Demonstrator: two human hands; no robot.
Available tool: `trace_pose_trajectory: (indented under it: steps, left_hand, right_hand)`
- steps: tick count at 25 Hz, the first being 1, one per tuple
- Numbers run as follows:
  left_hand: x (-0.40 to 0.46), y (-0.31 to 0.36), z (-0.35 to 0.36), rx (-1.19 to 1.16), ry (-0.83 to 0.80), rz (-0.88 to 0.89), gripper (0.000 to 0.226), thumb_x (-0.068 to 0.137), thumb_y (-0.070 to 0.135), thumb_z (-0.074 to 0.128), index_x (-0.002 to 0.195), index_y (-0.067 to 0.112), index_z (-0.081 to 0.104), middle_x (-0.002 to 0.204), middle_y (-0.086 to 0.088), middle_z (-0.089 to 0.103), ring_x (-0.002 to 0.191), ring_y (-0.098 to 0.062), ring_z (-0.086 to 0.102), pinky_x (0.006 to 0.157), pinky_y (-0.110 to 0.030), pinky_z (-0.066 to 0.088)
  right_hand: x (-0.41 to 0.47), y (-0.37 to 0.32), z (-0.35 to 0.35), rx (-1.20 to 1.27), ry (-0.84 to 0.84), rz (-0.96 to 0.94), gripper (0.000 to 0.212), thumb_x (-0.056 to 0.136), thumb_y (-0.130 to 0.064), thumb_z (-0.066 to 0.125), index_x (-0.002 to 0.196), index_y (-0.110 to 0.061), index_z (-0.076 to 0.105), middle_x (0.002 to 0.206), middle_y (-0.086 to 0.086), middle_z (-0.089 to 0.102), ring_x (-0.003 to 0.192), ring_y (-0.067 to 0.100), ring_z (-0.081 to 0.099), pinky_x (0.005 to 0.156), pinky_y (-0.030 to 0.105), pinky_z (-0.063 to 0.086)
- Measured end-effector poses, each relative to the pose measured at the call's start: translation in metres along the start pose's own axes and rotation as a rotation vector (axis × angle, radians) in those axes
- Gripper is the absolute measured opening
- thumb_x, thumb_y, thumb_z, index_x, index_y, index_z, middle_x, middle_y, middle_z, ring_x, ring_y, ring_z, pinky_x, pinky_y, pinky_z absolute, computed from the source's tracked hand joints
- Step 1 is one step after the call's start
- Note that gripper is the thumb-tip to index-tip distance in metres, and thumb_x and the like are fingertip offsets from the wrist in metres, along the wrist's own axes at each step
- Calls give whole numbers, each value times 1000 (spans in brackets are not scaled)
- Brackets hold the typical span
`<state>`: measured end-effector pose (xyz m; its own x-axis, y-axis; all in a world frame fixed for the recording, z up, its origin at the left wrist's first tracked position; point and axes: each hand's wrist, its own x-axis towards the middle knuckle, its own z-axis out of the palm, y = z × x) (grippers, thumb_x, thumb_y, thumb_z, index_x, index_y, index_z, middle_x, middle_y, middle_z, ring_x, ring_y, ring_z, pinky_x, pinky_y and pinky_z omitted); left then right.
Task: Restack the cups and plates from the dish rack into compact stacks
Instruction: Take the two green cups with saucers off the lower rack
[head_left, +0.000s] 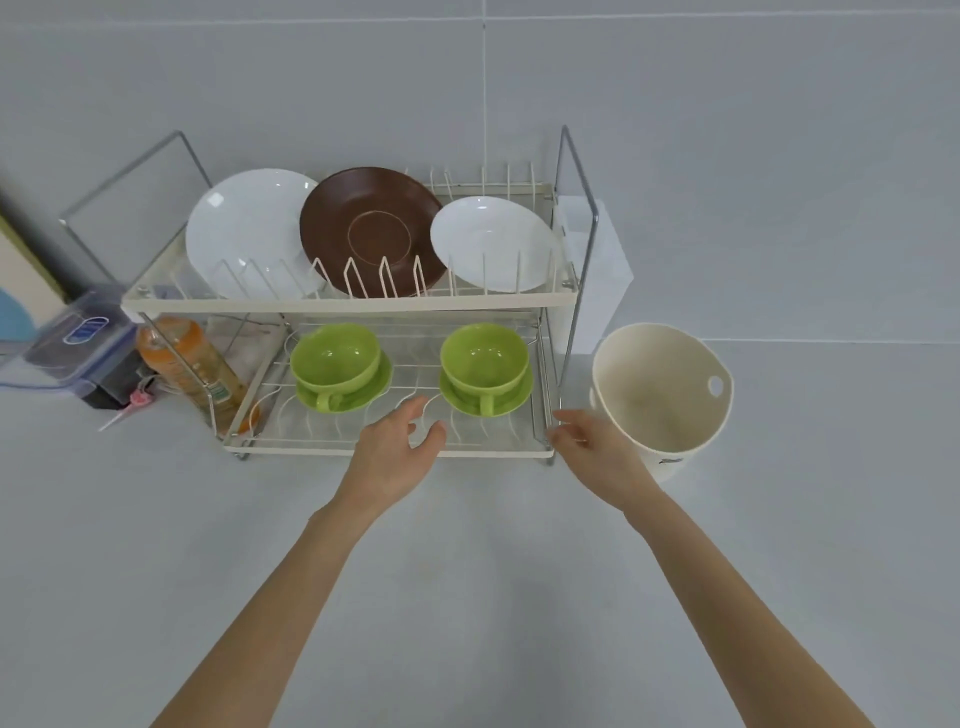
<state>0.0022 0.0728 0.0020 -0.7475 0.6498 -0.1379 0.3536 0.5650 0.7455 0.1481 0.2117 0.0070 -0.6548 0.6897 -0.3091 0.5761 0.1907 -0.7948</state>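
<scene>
Both hands empty, fingers spread: left hand (397, 447) over the lower rack tier (363, 449) between two green cups on saucers (336, 364) (485, 364), right hand (589, 447) at rack corner, likely steadying; plates (363, 228) slotted upright above.

A home kitchen — dish rack (348, 304) with plates on a counter (467, 571).

The two-tier dish rack (343, 304) held three plates on top: a large white plate (244, 228), one brown plate (369, 228) and a smaller white plate (493, 241). Below sat two green cups (335, 356) (484, 353), each on one of two green saucers (363, 397) (511, 402). Beside it stood one cream basket (662, 389), one bottle (189, 366) and one clear lidded box (72, 343).
</scene>
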Motion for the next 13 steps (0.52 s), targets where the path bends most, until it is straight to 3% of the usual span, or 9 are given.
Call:
trace_pose_trajectory:
  steps: [4, 7, 10, 13]
  left_hand:
    - [26, -13, -10, -78, -60, -74, 51, 89, 34, 49, 136, 15, 40, 139, -7, 50, 121, -22, 52, 91, -26, 38]
    - [51, -15, -10, -114, -111, -125, 54, 90, 37, 47, 137, 13, 38, 140, -7, 48, 121, -21, 51, 86, -23, 35]
    - [81, -17, -2, -103, -164, -168, 61, 88, 43, 46, 139, 11, 34, 140, -7, 48, 125, -24, 48, 98, -27, 35]
    - [111, -20, 9, -211, -209, -270, 71, 84, 53, 46, 140, 11, 31, 136, -7, 51, 124, -27, 50, 108, -38, 36]
  right_hand:
    - [25, -16, 28, 168, -72, 127, 50, 93, -31, 45, 137, -9, 39, 114, 7, 55, 108, 20, 51, 99, 31, 38]
    - [46, -26, 41, 210, -32, 195, 56, 93, -35, 43, 141, -8, 30, 134, 13, 47, 121, 25, 45, 100, 33, 35]
    - [70, -33, 47, 227, 36, 273, 53, 95, -34, 39, 138, -4, 30, 138, 14, 44, 127, 29, 41, 101, 34, 34]
    - [96, -33, 53, 270, 114, 343, 50, 95, -33, 36, 134, -1, 35, 120, 16, 51, 112, 31, 50, 94, 37, 39]
